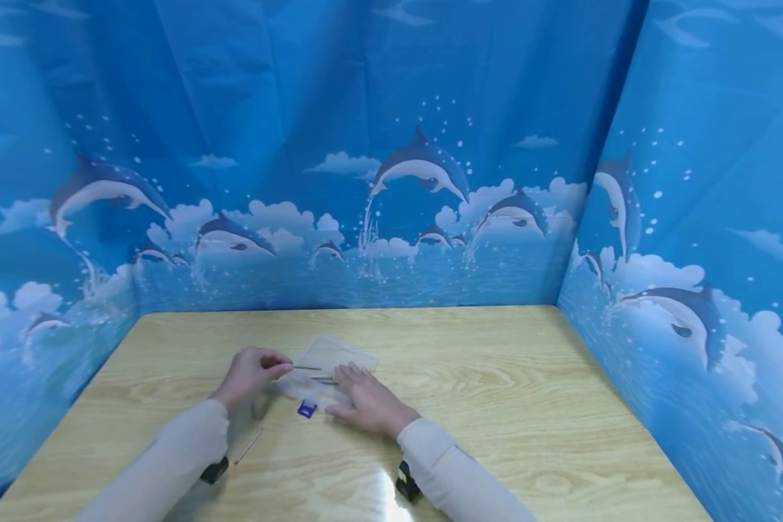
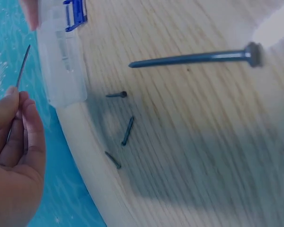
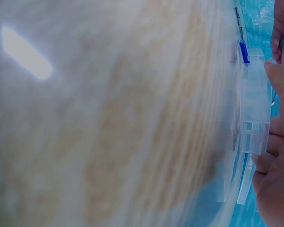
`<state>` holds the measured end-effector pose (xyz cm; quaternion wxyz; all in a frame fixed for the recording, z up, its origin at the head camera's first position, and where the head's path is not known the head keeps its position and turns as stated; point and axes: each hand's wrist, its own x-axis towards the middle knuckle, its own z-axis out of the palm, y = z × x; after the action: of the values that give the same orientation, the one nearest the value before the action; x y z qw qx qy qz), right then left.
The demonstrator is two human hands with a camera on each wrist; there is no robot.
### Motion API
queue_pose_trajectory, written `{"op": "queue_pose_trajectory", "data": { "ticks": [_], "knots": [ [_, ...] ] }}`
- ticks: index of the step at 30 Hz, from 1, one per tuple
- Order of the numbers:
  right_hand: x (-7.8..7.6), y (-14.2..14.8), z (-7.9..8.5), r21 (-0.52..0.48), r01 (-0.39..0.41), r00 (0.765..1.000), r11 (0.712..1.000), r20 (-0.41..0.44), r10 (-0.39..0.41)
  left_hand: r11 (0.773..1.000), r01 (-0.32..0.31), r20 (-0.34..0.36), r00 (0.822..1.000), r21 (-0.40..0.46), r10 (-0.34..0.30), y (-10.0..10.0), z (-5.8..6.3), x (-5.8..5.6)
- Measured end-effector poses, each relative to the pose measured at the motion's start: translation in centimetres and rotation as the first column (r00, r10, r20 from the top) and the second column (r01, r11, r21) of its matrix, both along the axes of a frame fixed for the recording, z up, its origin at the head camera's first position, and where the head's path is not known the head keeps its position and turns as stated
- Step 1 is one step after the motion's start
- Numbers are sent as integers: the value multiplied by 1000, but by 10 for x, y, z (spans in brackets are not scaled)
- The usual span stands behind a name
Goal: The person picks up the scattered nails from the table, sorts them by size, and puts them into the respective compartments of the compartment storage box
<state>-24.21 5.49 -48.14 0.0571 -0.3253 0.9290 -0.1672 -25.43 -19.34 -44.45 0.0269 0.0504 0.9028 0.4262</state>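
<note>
Pinching nail (image 2: 23, 66): left hand (image 1: 246, 375) | right hand (image 1: 372, 403): fingers extended, touching clear box (image 2: 66, 87)

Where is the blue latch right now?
In the head view, the blue latch is left of centre, at the near side of the clear plastic box, between the left hand and the right hand.

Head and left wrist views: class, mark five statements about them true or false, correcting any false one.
1. The left hand pinches a thin metal piece. True.
2. The right hand is at the clear box. True.
3. The box's latch is red. False: the latch is blue.
4. The left wrist view shows just one nail on the table. False: four nails lie on the table.
5. The backdrop is plain white. False: the backdrop is blue with dolphins.
</note>
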Motion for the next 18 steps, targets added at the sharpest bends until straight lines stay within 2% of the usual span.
{"op": "queue_pose_trajectory", "data": {
  "ticks": [4,8,13,18],
  "knots": [
    [0,1,2,1,-3,1000,1000,2,3,999,29,-7,1000,-41,-29,8,-5,-8],
    [0,1,2,-1,-3,1000,1000,8,3,997,58,-25,998,-47,-59,15,-10,-14],
    [0,1,2,-4,-6,1000,1000,6,6,995,82,-62,994,-53,-85,21,-14,-18],
    [0,1,2,-6,-9,1000,1000,6,9,993,80,-62,994,-87,-85,25,-18,-21]
  ]
}}
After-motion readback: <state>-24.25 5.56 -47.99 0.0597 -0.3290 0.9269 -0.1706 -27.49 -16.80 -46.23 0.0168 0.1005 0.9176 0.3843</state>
